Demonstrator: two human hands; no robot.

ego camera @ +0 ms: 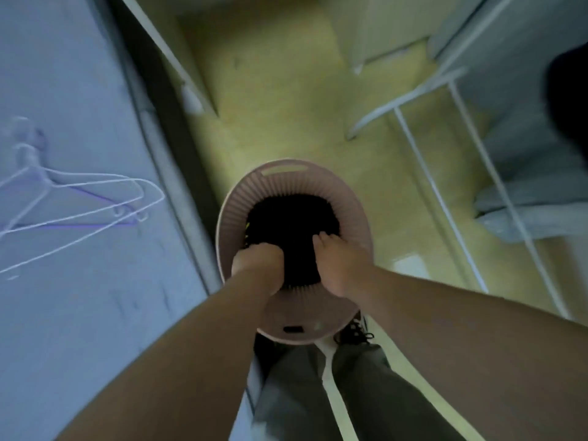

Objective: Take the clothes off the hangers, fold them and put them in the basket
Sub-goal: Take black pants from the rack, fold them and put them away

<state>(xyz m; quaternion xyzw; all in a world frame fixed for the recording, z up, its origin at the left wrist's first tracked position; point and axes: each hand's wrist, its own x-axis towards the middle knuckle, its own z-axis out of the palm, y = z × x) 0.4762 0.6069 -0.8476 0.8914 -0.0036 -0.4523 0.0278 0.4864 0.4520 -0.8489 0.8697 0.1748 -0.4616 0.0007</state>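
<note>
Head view, looking straight down; frame somewhat blurred.

Basket point(288, 169): round, pink, ribbed wall, standing on the yellowish floor point(286, 106) just in front of the person's legs. Black garment point(291, 219) lies inside it, filling the bottom.

Left hand point(257, 259): inside the basket at the garment's left edge, wrist over the near-left rim. Fingers bent downward, tips buried in the dark cloth, so I cannot tell whether they clasp it or only push on it.

Right hand point(340, 265): inside the basket on the garment's right side. Fingers point(321, 238) lie fairly straight and point away from the body, flat on top of the cloth – resting on it, not gripping. Thumb not visible.

The garment sits between and beneath both hands.

Hangers point(79, 198): white wire, bare, lying on the bluish bed point(79, 313) to the left, well apart from the basket.

Right side: white drying rack point(423, 144) with grey cloth point(525, 211) behind its bars.
</note>
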